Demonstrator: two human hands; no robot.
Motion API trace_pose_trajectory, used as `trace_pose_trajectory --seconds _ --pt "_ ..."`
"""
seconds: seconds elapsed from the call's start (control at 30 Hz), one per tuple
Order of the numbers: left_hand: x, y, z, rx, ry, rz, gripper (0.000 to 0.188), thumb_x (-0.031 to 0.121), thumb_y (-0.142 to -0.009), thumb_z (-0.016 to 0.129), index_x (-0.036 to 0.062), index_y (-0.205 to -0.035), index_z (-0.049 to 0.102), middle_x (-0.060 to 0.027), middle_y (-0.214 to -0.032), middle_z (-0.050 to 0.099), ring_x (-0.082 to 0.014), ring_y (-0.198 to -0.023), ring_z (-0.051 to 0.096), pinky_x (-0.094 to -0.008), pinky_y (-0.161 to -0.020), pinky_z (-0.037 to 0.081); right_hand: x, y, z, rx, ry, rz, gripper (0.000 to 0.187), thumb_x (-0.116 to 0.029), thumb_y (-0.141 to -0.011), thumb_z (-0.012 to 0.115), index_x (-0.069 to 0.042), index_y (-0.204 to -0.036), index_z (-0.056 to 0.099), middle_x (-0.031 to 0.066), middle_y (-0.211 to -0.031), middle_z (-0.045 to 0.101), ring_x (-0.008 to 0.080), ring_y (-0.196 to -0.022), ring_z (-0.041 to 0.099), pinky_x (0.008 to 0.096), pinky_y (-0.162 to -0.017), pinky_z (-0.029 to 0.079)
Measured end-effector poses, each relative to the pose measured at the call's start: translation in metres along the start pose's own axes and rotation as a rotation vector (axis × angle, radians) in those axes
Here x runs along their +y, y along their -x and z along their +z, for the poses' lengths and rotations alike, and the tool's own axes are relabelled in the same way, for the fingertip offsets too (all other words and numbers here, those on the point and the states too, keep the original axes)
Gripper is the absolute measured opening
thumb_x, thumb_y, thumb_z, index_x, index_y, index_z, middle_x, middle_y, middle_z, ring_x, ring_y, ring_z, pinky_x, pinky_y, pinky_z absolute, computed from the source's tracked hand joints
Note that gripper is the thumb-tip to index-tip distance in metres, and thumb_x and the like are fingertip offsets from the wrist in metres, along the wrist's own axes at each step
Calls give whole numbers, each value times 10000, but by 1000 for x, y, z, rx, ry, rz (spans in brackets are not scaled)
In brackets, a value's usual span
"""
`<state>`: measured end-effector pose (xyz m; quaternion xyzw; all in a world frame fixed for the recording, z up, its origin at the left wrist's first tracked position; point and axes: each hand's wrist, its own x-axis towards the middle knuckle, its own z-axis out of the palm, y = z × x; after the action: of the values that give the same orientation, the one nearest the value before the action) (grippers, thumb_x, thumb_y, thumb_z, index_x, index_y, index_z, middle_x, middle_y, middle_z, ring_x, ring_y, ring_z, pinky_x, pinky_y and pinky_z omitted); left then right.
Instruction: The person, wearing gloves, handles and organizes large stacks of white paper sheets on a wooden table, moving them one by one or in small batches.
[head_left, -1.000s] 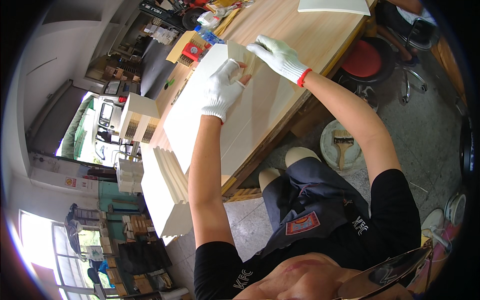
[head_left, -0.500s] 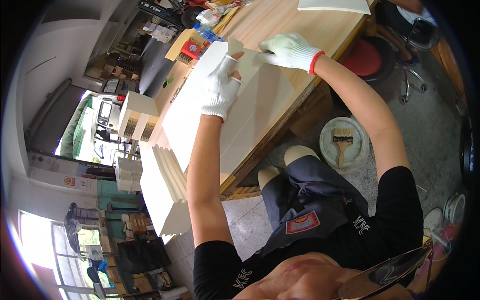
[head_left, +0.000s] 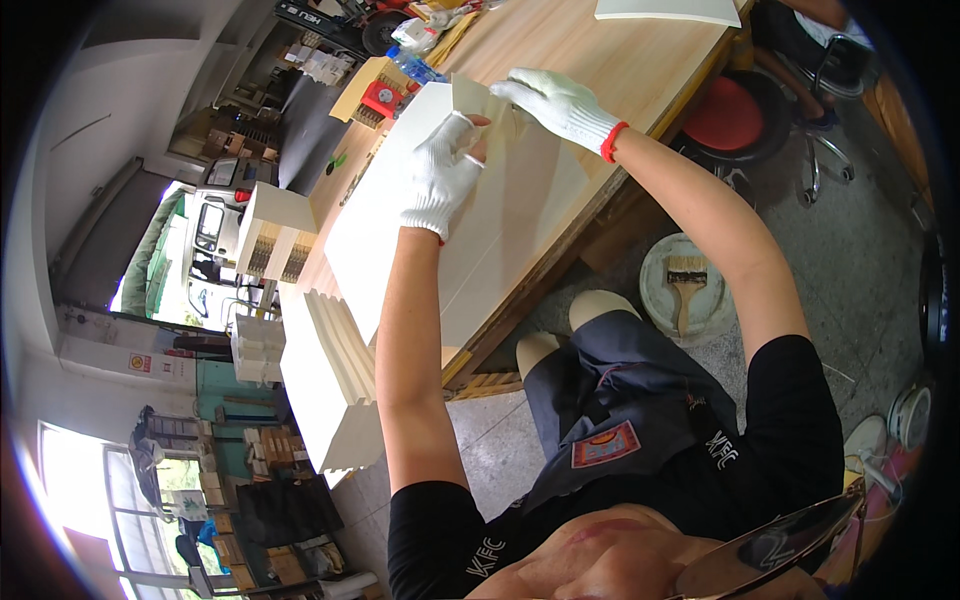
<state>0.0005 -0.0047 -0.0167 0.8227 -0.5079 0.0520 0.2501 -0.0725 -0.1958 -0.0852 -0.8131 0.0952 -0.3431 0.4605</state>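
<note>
A large white sheet of card or board (head_left: 385, 210) lies on the wooden table, its far end raised in a narrow upright flap (head_left: 470, 97). My left hand (head_left: 440, 175), in a white knitted glove with bare fingertips, rests on the sheet with its fingers stretched out beside the flap. On the flap's other side is my right hand (head_left: 560, 105), in a white glove with a red cuff. Its fingers are extended and lie against the flap's right side. What is under the left palm is hidden.
A stack of folded white card (head_left: 330, 385) stands at the table's near left. Beyond the sheet are a red box (head_left: 382, 98) and a blue-tinted plastic bottle (head_left: 415, 65). A brush (head_left: 686, 290) lies on a round bucket lid by my knees, near a red stool (head_left: 722, 112).
My right hand has moved left toward the flap, its fingers now flatter against it. The flap leans a little further left. My left hand stays almost in place.
</note>
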Motion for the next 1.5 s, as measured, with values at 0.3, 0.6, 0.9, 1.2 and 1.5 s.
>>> trace_pose_trajectory --seconds 0.3,0.6,0.9,1.2,1.5 --pt "-7 -2 2 15 -42 49 385 201 -829 770 158 -1197 665 -105 -1012 722 -218 -924 674 -356 -833 512 -1 6 -1 20 -14 10 536 -612 -974 468 -97 -958 614 120 -860 639 343 -870 618 437 -785 467" --pt "-2 7 2 112 -197 181 510 73 -761 702 177 -1256 636 -124 -1155 692 -335 -1044 664 -428 -906 531 -26 17 -23 356 364 -539 512 -593 -925 577 -86 -909 639 130 -775 655 329 -767 655 445 -720 508" --pt "9 31 4 104 -563 -85 791 195 -815 673 253 -1539 358 -128 -1203 675 -345 -1018 687 -448 -839 555 -33 54 12 -228 654 -476 801 -597 -822 677 -84 -1409 494 146 -1459 481 314 -1403 403 411 -1193 299" --pt "-9 6 -91 163 -473 -377 312 234 -882 641 80 -1149 688 -199 -1108 713 -324 -1023 681 -416 -884 530 -26 50 18 -203 674 -652 757 -446 -783 765 -147 -1425 498 105 -1485 479 311 -1395 419 442 -1158 340" --pt "-107 130 -220 1046 499 -127 299 200 -902 691 -17 -1109 696 -114 -962 714 -185 -850 655 -339 -750 535 -76 56 28 -366 1027 -417 783 -569 -811 698 -142 -1432 486 113 -1488 476 291 -1395 422 411 -1176 317"
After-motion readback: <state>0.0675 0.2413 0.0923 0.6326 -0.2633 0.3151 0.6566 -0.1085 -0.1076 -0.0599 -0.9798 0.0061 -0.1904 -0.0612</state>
